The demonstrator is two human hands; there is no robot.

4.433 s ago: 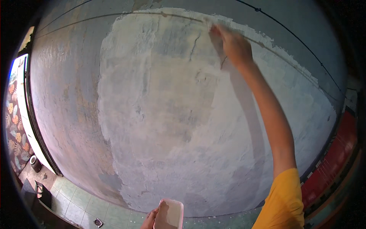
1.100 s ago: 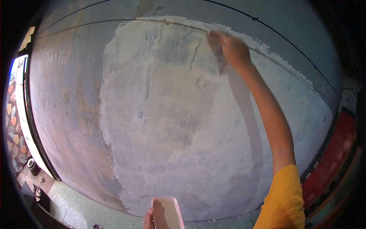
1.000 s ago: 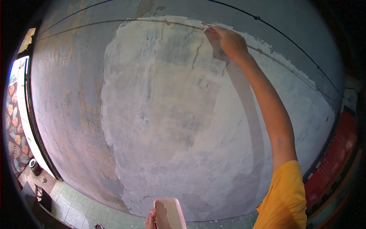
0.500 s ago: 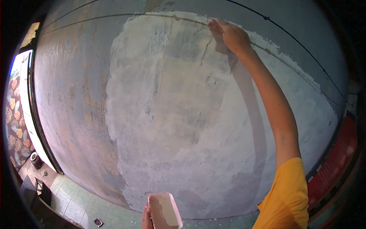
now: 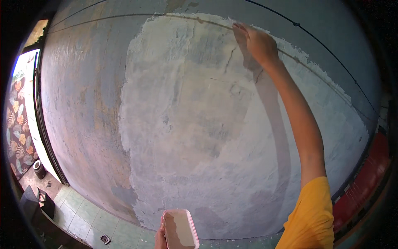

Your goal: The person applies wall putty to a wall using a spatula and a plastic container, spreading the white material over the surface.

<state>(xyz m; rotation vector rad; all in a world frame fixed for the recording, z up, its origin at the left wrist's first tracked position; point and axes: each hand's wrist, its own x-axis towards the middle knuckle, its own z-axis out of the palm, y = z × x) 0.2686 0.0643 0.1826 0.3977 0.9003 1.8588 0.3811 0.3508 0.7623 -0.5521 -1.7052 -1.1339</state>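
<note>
Left hand [image 5: 160, 240] grips the left side of a pink-rimmed, rectangular container [image 5: 194, 228] at lower centre; the container's long axis runs toward the wall, far end leaning slightly left. Right hand [image 5: 262, 43], fingers bent, is raised at the upper edge of a whitish, rough-coated patch [image 5: 199, 145] on the weathered grey wall [image 5: 83, 108]; whether it grips anything cannot be told. Versus the earliest frame, the container's far end has swung leftward.

Pale green tiled floor [image 5: 103, 221], knotted black cord [image 5: 296, 24], floral-patterned surface [image 5: 18, 128] far left
</note>
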